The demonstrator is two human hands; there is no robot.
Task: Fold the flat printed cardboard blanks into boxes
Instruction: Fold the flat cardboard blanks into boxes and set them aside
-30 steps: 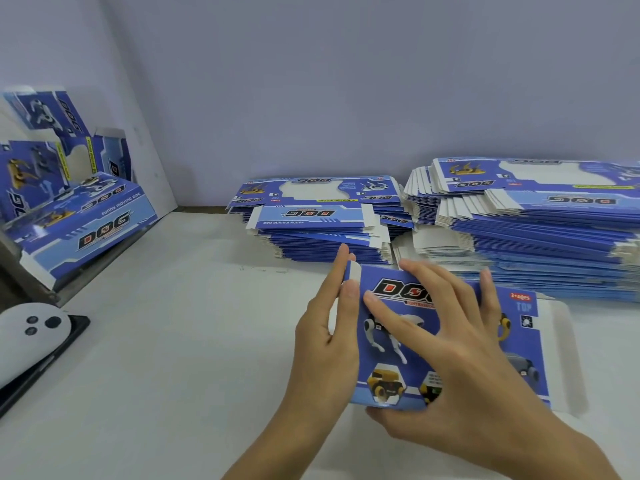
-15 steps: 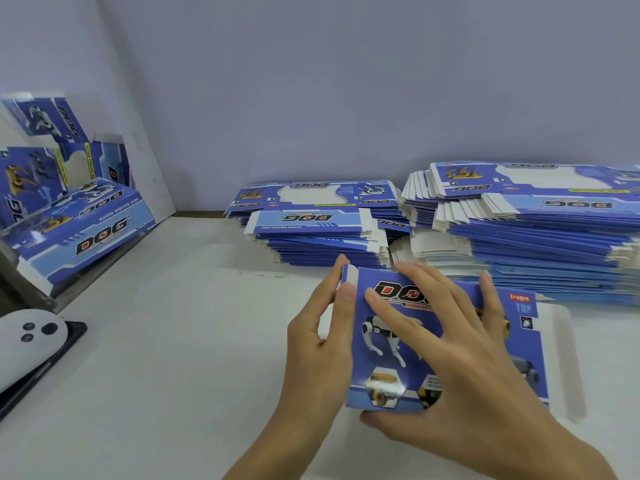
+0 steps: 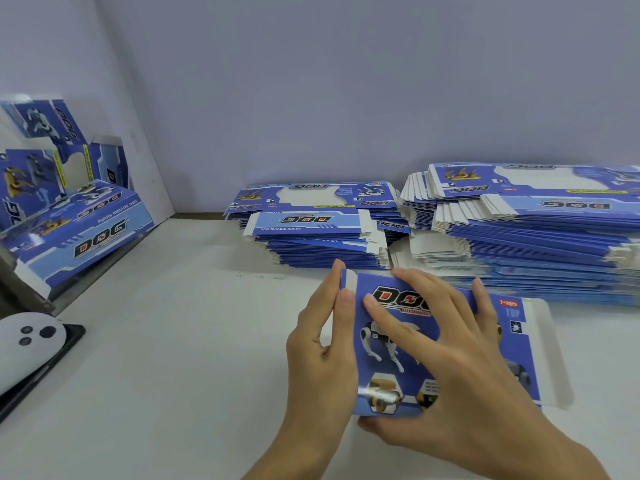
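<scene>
A blue printed cardboard blank (image 3: 516, 355) with a robot dog picture and the word DOG lies on the white table (image 3: 180, 358) in front of me. My left hand (image 3: 322, 355) presses with straight fingers against its left end, where a white flap stands up. My right hand (image 3: 446, 368) lies spread on top of the blank, fingers straight, thumb under its near edge. Two stacks of flat blanks sit behind: a lower one (image 3: 322, 230) in the middle and a taller one (image 3: 540, 230) at the right.
Folded boxes (image 3: 79, 233) lean in a pile at the far left against the wall. A white controller (image 3: 27, 344) on a black pad sits at the left table edge. Bare table stretches to the left of my hands.
My left hand has stayed against the blank's left end and the flap there has come more upright. My right hand keeps pressing on top.
</scene>
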